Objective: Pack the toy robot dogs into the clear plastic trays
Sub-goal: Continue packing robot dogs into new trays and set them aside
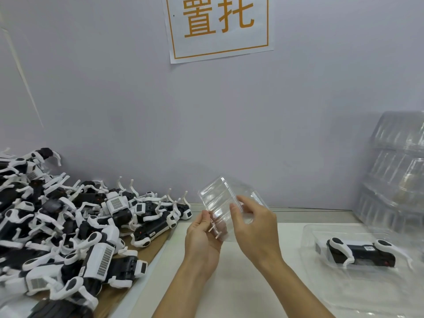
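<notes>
Holding one clear tray (220,207) raised over the counter (229,283), fingers of both hands (202,239) (254,226) curled on its edges, likely readying it; dog pile (68,226) lies left, packed dog (360,251) right.

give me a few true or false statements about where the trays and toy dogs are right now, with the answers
1. Both hands hold a clear tray in the air. True: the left hand and right hand grip the clear tray above the table.
2. The tray being held has a toy dog in it. False: it is empty.
3. The pile of toy dogs lies on the person's left. True.
4. The packed tray on the right holds three dogs. False: only one toy dog shows in it.
5. The stack of empty trays stands on the left. False: it stands at the right, against the wall.
</notes>
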Demonstrator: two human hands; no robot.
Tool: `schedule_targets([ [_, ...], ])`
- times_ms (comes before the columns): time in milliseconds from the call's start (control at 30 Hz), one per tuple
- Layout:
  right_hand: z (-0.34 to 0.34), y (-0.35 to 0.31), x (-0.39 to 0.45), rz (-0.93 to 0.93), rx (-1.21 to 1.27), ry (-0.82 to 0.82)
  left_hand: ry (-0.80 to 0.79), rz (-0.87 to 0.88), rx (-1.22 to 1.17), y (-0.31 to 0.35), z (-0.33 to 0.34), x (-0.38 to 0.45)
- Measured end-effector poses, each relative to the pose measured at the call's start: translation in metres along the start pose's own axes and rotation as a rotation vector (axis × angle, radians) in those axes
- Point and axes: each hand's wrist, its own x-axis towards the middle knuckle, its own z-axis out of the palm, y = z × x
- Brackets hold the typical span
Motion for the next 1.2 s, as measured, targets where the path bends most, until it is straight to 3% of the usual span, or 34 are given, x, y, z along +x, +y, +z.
schedule_targets([
  [200, 0.003, 0.001, -0.004, -0.016, 0.123, 0.033, -0.032, -0.074, -0.056, -0.004, -0.001, 0.000],
  [767, 0.000, 0.000, -0.001, 0.014, 0.330, 0.025, -0.139, -0.077, -0.082, -0.008, -0.003, 0.005],
  [1000, -0.003, 0.002, 0.000, 0.010, 0.340, 0.030, -0.107, 0.081, 0.240, -0.005, -0.001, 0.000],
  [1200, -0.010, 0.010, 0.006, 0.033, 0.323, 0.019, -0.184, 0.090, 0.219, 0.000, 0.000, -0.007],
])
